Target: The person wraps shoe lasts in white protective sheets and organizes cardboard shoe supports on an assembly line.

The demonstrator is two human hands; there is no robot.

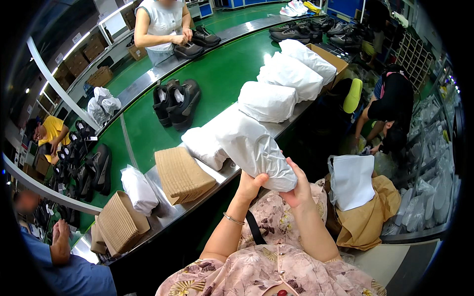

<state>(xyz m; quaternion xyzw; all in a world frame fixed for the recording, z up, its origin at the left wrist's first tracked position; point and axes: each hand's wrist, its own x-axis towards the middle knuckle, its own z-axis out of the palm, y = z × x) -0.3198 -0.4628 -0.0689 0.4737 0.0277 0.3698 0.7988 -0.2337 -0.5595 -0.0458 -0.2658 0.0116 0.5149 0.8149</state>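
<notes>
A long white paper-wrapped bundle (254,148) is held up in front of me between both hands; what lies inside it is hidden. My left hand (253,186) grips its near left side, thumb lying on the paper. On the opposite side, my right hand (299,186) wraps round the near end. Beyond the bundle's left edge, another white wrapped bundle (206,147) rests at the conveyor's rim. Several more, such as this white wrapped bundle (269,101), sit in a row toward the far right.
A pair of dark shoes (177,103) stands on the green conveyor belt (140,126). Folded corrugated cardboard (182,173) lies left of me. At right are brown paper (370,217) and white sheets (353,180). Across the belt, a person (165,29) handles shoes; another person bends down at right.
</notes>
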